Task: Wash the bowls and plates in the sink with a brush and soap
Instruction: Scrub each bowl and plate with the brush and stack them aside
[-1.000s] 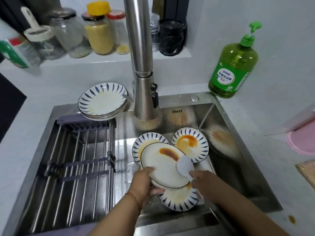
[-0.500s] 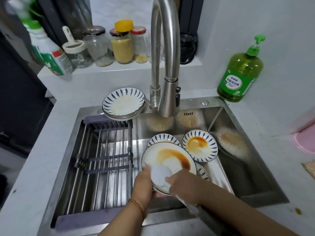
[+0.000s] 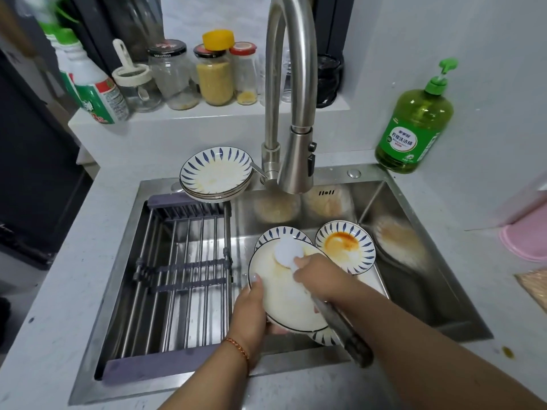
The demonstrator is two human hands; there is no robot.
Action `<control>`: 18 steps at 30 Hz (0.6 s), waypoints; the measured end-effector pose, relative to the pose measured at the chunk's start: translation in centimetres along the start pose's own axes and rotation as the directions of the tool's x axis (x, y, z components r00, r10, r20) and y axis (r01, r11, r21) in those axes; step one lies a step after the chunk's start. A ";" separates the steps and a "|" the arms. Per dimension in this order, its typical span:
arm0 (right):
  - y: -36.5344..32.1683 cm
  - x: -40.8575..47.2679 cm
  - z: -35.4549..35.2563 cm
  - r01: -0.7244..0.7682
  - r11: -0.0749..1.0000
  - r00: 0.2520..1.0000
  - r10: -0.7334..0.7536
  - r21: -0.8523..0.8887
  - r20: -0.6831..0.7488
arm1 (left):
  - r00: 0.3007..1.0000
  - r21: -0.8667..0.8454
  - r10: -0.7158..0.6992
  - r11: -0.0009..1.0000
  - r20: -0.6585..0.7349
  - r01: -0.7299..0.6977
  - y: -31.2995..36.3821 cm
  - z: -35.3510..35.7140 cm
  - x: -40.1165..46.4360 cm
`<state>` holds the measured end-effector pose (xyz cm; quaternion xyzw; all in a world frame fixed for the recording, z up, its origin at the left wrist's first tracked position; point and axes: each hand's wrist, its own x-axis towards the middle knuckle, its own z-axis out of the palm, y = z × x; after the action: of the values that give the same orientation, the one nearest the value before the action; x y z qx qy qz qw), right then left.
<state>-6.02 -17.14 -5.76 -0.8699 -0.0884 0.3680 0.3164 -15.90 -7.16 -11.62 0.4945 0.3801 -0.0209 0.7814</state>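
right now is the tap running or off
Off, as far as the view shows: no stream falls from the faucet spout above the sink, and the plate being scrubbed sits away from it.

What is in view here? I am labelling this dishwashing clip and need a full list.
Held plate: one, white, stained, over the sink.
Brush: one, white head, on the held plate.
Patterned dishes in the sink: at least three, white with blue strokes, one with orange sauce.
Stacked dishes: one pile, same pattern, sink's back rim.
Sink: one, steel.
Rack: one, grey, sink's left half.
Tap: one, steel.
Soap bottle: one, green, counter right.
Jars: several, back ledge.
Left hand: grips the plate's edge.
Right hand: holds the brush.
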 end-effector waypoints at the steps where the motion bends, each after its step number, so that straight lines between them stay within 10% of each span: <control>1: -0.1 0.0 0.5 0.006 0.999 1.000 -0.006 0.038 0.024 | 1.000 -0.009 -0.007 1.000 0.019 0.007 0.0 0.1 0.0; 10: 2.1 -1.0 -1.5 -0.094 0.916 0.996 0.086 0.389 0.037 | 0.999 0.009 0.021 1.000 0.041 -0.021 -0.1 0.3 -0.3; 18: 2.5 -2.7 -1.2 0.030 0.995 0.992 -0.018 -0.095 0.121 | 0.999 -0.008 0.046 0.999 -0.006 -0.046 -0.5 0.0 -0.2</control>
<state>-7.31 -20.75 -5.07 -0.8593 -0.1354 0.4112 0.2724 -16.23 -7.45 -11.85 0.4999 0.3709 0.0000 0.7826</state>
